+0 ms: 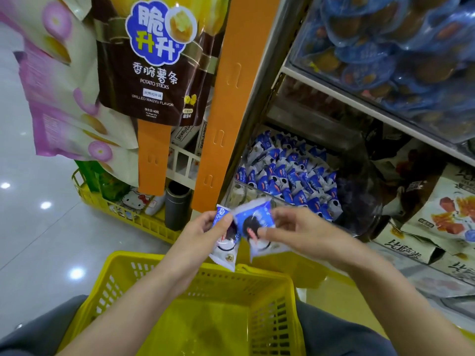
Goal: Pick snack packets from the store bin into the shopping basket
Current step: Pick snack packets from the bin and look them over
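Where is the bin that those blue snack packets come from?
In the head view, the clear bin sits right of centre on a low shelf, right of the orange strip, above the left hand and right hand, each pinching a packet.

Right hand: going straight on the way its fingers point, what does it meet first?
Probably the blue-and-white snack packet pinched in the left hand; the right hand, gripping its own blue-and-white packet, points left at it. Depth unclear.

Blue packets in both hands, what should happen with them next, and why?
Probably lower both hands and let go over the yellow basket. The left hand pinches the left packet, the right hand pinches the right packet, and both packets hang just above the basket's far rim.
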Tool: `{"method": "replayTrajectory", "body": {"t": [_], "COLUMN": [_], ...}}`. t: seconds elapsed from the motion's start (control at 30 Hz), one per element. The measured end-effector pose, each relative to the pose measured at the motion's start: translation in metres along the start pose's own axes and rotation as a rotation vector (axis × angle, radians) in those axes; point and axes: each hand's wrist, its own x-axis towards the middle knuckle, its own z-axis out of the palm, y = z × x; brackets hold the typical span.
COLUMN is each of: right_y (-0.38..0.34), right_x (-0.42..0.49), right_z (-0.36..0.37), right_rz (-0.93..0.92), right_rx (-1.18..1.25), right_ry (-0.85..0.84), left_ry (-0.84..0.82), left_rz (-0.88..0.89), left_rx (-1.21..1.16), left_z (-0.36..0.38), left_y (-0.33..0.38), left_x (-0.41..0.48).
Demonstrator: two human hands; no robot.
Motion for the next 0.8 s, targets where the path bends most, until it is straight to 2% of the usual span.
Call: {"method": "replayTrajectory", "body": {"t": [0.07,0.2,0.27,0.4,0.6,0.8], "right_y": [-0.005,-0.011,-0.013,-0.014,-0.008,-0.004], "right_x": [0.01,0.056,0.081,0.124,0.144,0.154], "right_z": [-0.021,-0.053,-0.061,-0.059,-0.05,-0.057], "right_rz": [0.009,0.016,0.022,0.041,0.046,0.085], "right_rx": [0.006,0.11,0.13,0.087,-0.075,-0.079], "right_ry": [0.141,0.548,0.637,0.642,0.516,0.43], "left_ry": [0.024,0.039,0.041,0.043,0.063,0.074], "left_rz": [0.003,0.025,0.03,0.024,0.03,0.018], "left_rx": [-0.03,-0.035,-0.043,-0.034,-0.087,-0.087], "left_z": [-0.002,-0.007,-0.008,-0.01,-0.014,-0.013], "left_y": [0.001,0.002,0.003,0.005,0.007,0.008], "left_x": [0.0,0.001,0.002,0.003,0.007,0.01]}}
